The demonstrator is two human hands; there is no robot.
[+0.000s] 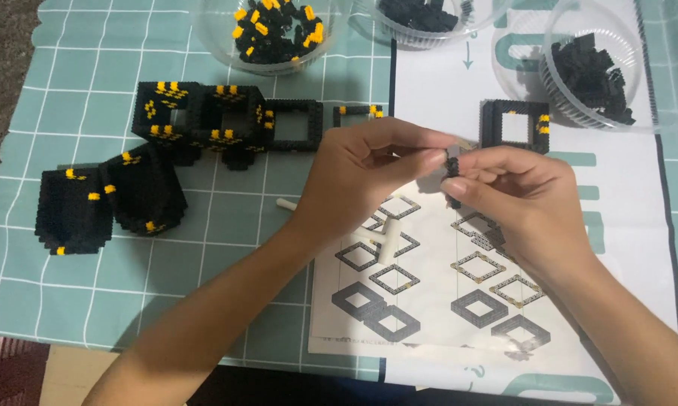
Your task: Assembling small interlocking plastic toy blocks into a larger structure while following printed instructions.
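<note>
- Left bowl [226, 45]: black and yellow bricks [275, 30].
- Other two bowls [579, 68]: black bricks.
- Left hand [369, 177], right hand [516, 199]: both grips pinching one small black piece [452, 164].

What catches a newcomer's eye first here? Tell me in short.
At centre, the left hand and right hand pinch a small black block piece together over an instruction sheet. Left of them stand black-and-yellow block cubes; bowls of loose blocks line the top edge.
</note>
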